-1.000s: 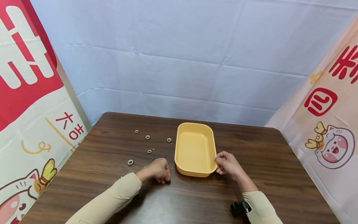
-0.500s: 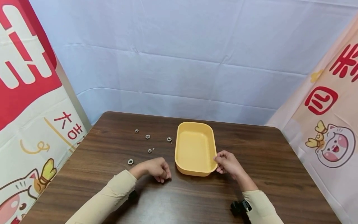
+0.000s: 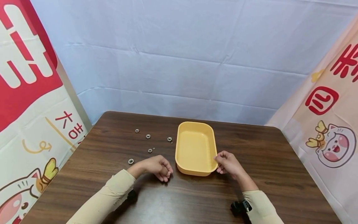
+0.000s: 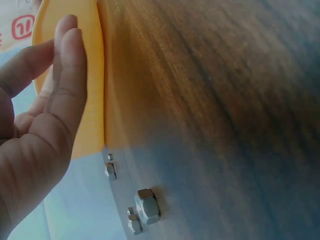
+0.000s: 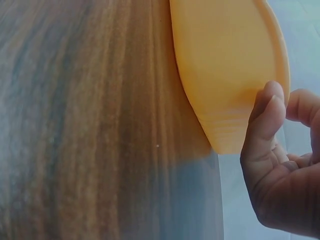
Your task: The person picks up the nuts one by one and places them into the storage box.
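My left hand (image 3: pixel 160 168) is just left of the yellow tray (image 3: pixel 178 152), low over the table. Its fingers are bent, and in the left wrist view the thumb (image 4: pixel 25 67) meets the fingertips. Whether something tiny is between them is hidden. My right hand (image 3: pixel 227 164) pinches the tray's near right rim, thumb on one side and fingers on the other. Several metal hex nuts of differing sizes lie left of the tray, among them a large nut (image 3: pixel 130 161) beside the left forearm and another nut (image 3: pixel 169 139) by the tray. One nut (image 4: pixel 147 206) shows close in the left wrist view.
The dark wooden table (image 3: pixel 195 202) ends at a far edge before a pale hanging cloth (image 3: pixel 179 62). Printed banners hang at both sides. Two tiny nuts lie beside larger ones. A black wrist device (image 3: pixel 240 207) sits at the right sleeve.
My left hand has shifted slightly to the right and lifted a little, with its fingers turned more into view. My right hand and the tray stay in place.
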The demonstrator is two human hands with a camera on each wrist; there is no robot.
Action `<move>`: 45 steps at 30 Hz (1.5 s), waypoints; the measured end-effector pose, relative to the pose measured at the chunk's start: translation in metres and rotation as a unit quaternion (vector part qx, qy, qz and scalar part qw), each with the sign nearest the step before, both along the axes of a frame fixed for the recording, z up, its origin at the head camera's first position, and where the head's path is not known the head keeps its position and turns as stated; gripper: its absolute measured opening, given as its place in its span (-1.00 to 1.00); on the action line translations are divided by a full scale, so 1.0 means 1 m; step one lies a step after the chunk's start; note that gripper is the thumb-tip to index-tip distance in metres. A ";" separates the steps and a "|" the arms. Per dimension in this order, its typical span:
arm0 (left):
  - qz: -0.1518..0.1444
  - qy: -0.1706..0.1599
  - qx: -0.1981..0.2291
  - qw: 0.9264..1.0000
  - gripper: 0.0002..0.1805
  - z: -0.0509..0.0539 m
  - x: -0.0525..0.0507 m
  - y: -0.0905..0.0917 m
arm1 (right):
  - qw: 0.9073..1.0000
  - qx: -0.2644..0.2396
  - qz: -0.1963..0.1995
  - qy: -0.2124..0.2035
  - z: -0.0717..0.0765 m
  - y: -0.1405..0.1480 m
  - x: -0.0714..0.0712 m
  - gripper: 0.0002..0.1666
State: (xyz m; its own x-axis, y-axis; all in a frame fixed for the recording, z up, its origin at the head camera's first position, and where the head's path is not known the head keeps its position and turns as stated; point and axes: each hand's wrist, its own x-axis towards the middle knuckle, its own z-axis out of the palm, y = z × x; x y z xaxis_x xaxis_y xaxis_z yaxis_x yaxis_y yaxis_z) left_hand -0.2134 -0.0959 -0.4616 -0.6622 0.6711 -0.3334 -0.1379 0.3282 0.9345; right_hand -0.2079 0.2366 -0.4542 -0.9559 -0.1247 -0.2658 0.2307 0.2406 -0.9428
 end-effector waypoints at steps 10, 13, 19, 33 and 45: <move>0.064 -0.012 0.053 0.996 -0.73 -0.001 0.001 -0.001 | 1.000 -0.002 0.004 0.002 0.002 0.001 0.000 -0.73; 0.066 -0.011 0.057 0.996 -0.73 -0.001 0.000 0.000 | 1.000 0.000 0.005 0.009 0.003 0.001 0.001 -0.72; 0.060 0.001 0.055 0.997 -0.71 0.005 -0.004 0.002 | 1.000 0.006 0.001 0.022 -0.001 0.002 0.001 -0.75; 0.074 0.029 0.059 0.995 -0.74 0.025 -0.018 0.002 | 1.000 0.009 -0.002 0.028 -0.002 -0.001 0.000 -0.83; 0.079 0.030 0.051 0.995 -0.80 0.037 -0.032 0.018 | 1.000 0.005 -0.007 0.021 0.000 -0.002 0.001 -0.83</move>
State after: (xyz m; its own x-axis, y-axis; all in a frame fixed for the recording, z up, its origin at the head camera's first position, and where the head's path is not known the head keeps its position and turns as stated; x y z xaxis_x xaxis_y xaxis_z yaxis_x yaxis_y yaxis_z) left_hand -0.2456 -0.0777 -0.4245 -0.7792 0.5849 -0.2251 -0.1235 0.2088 0.9701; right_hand -0.2070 0.2347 -0.4545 -0.9676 -0.1098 -0.2272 0.1949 0.2467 -0.9493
